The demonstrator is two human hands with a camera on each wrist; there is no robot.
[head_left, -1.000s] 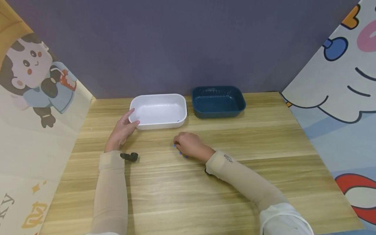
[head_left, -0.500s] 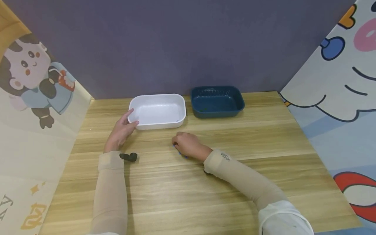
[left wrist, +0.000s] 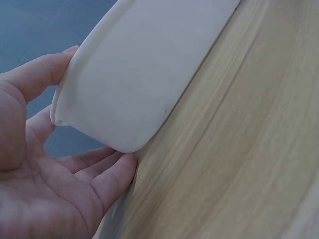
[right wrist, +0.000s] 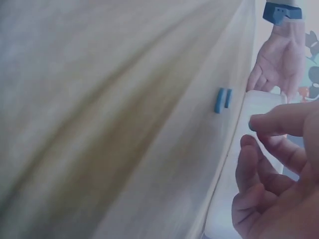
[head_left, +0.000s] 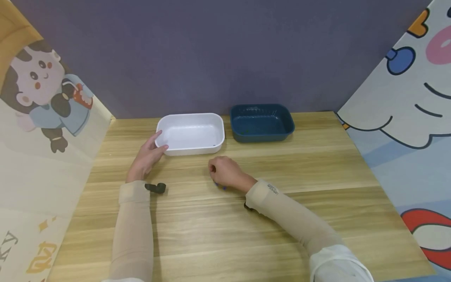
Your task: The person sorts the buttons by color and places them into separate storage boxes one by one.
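My left hand (head_left: 146,156) grips the left end of a white plastic tray (head_left: 190,150), thumb at the near side and fingers along the end. In the left wrist view the thumb touches the tray's rim and the fingertips meet its lower corner. My right hand (head_left: 227,172) is just off the table in front of the tray. In the right wrist view its thumb and forefinger pinch a small blue piece (right wrist: 252,123), mostly covered by the fingertips. Two short blue strips (right wrist: 219,100) lie side by side on the table beneath this hand.
A dark blue tray (head_left: 262,138) stands right of the white one, with tiny green specks inside. A small dark blue bit (head_left: 214,145) lies in the white tray. A grey wall rises behind both; cartoon panels flank the wooden table (head_left: 197,243).
My right hand has lifted slightly with a blue piece pinched in it; that piece was on the table by its fingertips. My left hand stays on the white tray.
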